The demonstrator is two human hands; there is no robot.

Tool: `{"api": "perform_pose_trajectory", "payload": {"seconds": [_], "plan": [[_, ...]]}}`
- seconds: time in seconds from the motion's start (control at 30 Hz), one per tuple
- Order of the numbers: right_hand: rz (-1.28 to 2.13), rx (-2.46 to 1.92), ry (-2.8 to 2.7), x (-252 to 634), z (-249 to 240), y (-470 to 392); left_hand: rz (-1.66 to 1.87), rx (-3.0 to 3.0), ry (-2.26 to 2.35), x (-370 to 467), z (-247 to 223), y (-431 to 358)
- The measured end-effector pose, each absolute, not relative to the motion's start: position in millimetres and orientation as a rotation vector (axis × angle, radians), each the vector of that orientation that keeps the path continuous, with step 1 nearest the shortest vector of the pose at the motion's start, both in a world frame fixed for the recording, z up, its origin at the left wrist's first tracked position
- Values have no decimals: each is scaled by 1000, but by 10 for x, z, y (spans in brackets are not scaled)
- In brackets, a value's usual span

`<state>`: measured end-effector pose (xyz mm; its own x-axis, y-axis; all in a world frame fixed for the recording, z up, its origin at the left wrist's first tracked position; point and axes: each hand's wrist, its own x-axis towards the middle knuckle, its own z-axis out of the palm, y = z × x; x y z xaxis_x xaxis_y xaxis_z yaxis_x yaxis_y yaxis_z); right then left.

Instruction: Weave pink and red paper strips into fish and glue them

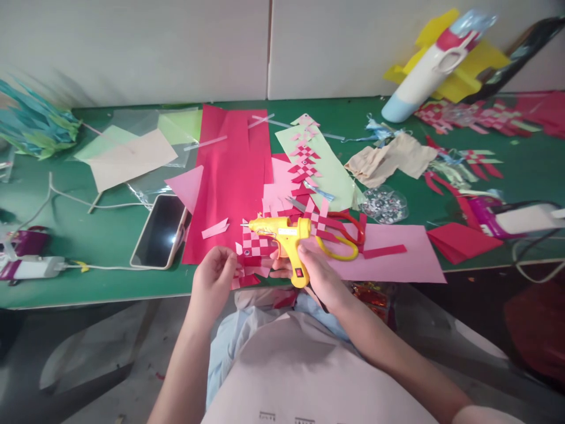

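My right hand (315, 274) is wrapped around the handle of a yellow glue gun (286, 232), whose nozzle points left. Just below the nozzle is a pink-and-red woven paper fish (256, 242) with a small round eye. The thumb and fingertips of my left hand (215, 271) are pinched together at the fish's left edge; the exact contact is partly hidden. Some fingers of my right hand reach behind the glue gun, close to the fish's right side. A folded light pink paper strip (215, 228) lies on the red paper (232, 171) above my left hand.
Scissors with red and yellow handles (338, 254) lie right of the glue gun on pink paper. Finished woven fish (304, 168) rest on a pale green sheet (338, 179). A phone (159, 232) lies left, a tub of googly eyes (384, 204) right. Cables and a white bottle (424, 76) stand farther out.
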<state>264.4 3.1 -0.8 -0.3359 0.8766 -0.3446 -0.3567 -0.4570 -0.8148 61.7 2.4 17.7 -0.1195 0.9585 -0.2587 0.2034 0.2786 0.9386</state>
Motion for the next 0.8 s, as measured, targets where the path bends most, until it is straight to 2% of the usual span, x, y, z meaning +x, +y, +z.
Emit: {"api": "perform_pose_trajectory", "payload": {"seconds": [0.37,0.63,0.8], "plan": [[1905,-979,-833,2625,-8,63,899,1126,1606,665,98,-17],[1924,-944,-790,2487,22,106,1102,1025,1663,761,-22,-13],[1835,-1016,-813,2580,-15,95,1050,1202,1722,710,29,-43]]}}
